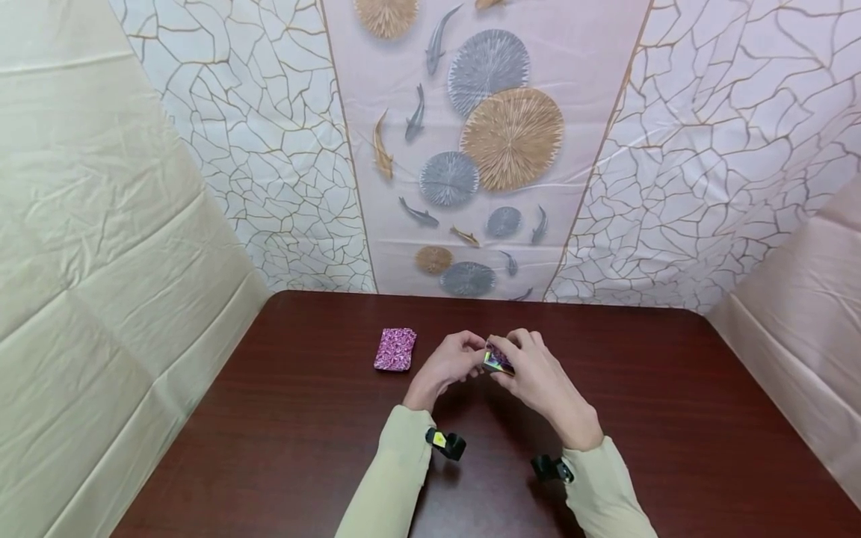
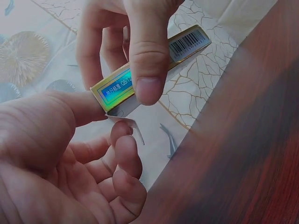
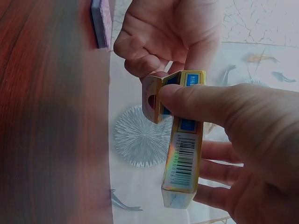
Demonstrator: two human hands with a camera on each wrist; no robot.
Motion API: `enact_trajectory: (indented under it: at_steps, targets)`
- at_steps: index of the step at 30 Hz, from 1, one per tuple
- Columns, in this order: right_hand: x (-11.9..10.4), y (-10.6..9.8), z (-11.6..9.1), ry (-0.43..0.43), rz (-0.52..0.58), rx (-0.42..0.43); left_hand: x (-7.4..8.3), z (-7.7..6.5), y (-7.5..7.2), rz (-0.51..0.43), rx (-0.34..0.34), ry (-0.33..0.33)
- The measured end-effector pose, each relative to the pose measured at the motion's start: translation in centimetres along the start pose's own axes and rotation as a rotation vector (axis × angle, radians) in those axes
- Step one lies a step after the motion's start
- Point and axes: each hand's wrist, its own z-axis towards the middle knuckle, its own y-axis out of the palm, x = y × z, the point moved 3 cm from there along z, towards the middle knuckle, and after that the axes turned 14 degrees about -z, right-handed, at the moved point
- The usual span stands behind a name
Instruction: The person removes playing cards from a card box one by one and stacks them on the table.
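Over the table, both hands are at a small card box [image 1: 499,361] with shiny gold and blue sides and a barcode. My right hand [image 1: 541,377] grips it between thumb and fingers, the thumb lying along a narrow side in the right wrist view. An end flap [image 3: 150,100] of the box stands folded out. My left hand [image 1: 449,365] pinches at that flapped end with thumb and index finger, its other fingers curled loosely below. Inside the box is hidden. To the left of the hands, a deck of cards [image 1: 394,349] with pink-purple patterned backs lies on the table.
The dark red-brown table [image 1: 289,448] extends around the hands. Behind it hangs a patterned cloth [image 1: 457,246] with fish and round motifs. Pale cloth drapes [image 1: 101,299] flank both sides. Each wrist wears a small black camera [image 1: 454,446].
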Motion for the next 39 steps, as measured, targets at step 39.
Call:
enact_trajectory:
  at_steps: [39]
  targets:
    - [0.3,0.2,0.1,0.016,-0.012,-0.046,1.0,-0.3,-1.7,-0.013,0.112,-0.008]
